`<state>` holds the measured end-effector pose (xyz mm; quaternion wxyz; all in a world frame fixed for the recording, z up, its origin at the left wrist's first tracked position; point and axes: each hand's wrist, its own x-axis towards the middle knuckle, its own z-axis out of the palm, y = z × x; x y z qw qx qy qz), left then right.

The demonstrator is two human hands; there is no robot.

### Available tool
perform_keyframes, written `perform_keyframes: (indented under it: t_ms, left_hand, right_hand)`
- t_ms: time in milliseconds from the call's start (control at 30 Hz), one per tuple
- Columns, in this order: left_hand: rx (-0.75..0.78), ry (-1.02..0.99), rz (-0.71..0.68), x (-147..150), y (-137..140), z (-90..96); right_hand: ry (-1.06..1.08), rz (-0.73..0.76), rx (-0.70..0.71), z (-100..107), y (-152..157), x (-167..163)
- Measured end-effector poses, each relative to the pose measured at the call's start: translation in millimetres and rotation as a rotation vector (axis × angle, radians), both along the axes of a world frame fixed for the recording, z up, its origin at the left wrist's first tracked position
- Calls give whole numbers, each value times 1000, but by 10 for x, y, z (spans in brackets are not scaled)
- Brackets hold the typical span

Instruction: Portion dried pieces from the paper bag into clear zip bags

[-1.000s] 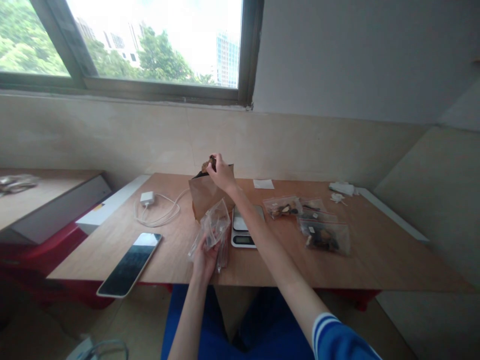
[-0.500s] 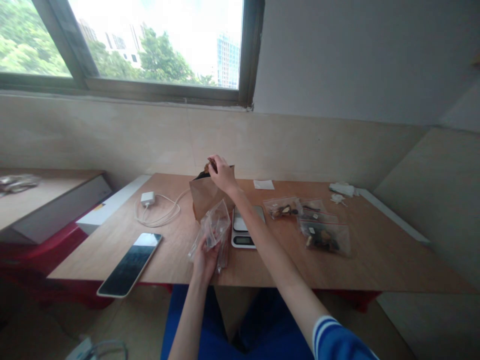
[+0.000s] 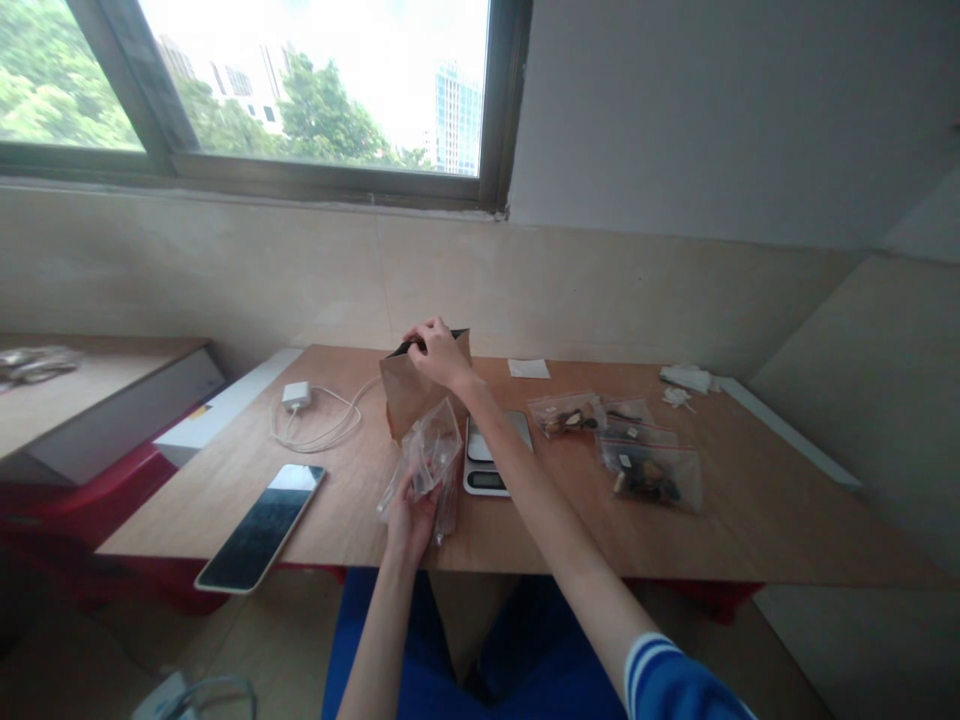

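Note:
My left hand (image 3: 412, 520) is closed on a clear plastic zip bag (image 3: 433, 445), held upright above the near part of the table. More clear bags (image 3: 447, 515) lie beneath and beside it. Behind it stands a brown paper bag (image 3: 415, 395) with a dark inside and its mouth open at the top. My right hand (image 3: 439, 352) reaches over to that mouth, fingers bent down into the opening. What its fingertips hold, if anything, is hidden. Under my right forearm sits a white kitchen scale (image 3: 486, 484), partly covered by the arm.
Several filled zip bags with dark dried pieces (image 3: 646, 483) lie right of the scale. A phone (image 3: 262, 530) overhangs the front left edge. A white charger (image 3: 296, 396) with its coiled cable lies behind it. White paper (image 3: 529, 369) and small white packets (image 3: 686, 378) are at the back.
The brown dried piece in my right fingers has dropped out of sight as the hand lowered slightly and leftward into the paper bag's mouth. My left hand stays put with the zip bag.

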<state>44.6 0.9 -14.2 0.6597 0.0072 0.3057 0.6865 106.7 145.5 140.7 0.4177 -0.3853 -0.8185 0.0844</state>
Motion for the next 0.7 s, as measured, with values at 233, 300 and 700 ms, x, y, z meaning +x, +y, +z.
perform_keyframes:
  t_ms: [233,300,700]
  left_hand:
    - [-1,0,-4,-7,4,9]
    - [-6,3,-3,-3,5,17]
    - [-1,16,17,-4,23,-21]
  right_hand:
    - [78,-21,60,-58,-61,37]
    - [101,-47,77,-94,-87,55]
    - [435,-49,119,-235,-368,226]
